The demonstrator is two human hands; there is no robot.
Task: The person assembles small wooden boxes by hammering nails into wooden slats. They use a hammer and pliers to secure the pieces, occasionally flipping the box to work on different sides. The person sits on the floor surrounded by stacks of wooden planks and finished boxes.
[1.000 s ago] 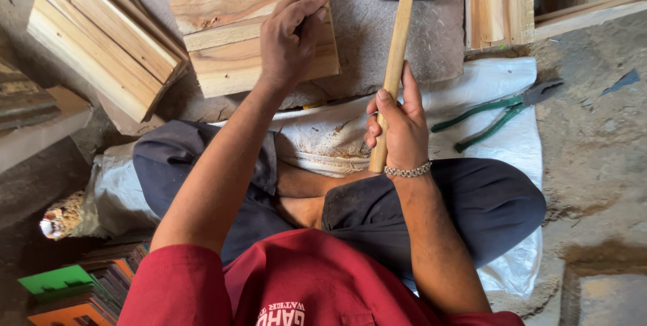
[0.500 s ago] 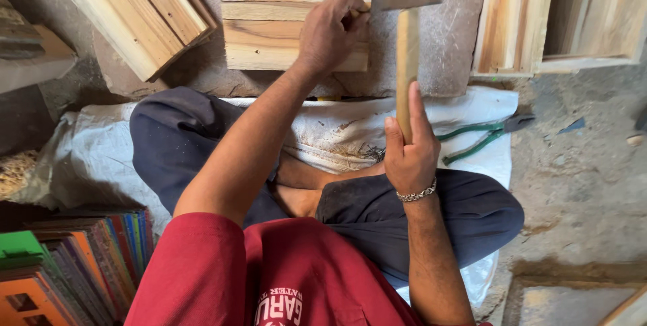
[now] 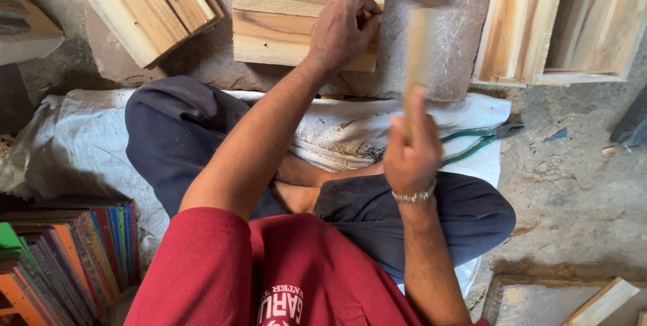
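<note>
I sit cross-legged on a white sack [image 3: 81, 144]. My left hand [image 3: 340, 29] rests on the right end of a small panel of joined wooden boards [image 3: 283, 22] lying on a grey stone slab [image 3: 445, 43]; its thumb and forefinger are pinched at the panel's edge, and what they pinch is too small to tell. My right hand [image 3: 411, 151] grips the wooden handle of a hammer [image 3: 419, 36], which points away from me. The hammer is motion-blurred, with its metal head above the slab just right of my left hand.
A stack of wooden slats [image 3: 145, 2] leans at the upper left. A wooden frame [image 3: 559, 22] lies at the upper right. Green-handled pliers [image 3: 472, 145] lie on the sack by my right knee. Colourful books [image 3: 67, 258] stand at the lower left.
The view has shifted, so the boards now sit more to the centre. The hammer, sharp before, is now blurred and in motion near my left hand, which stays on the panel.
</note>
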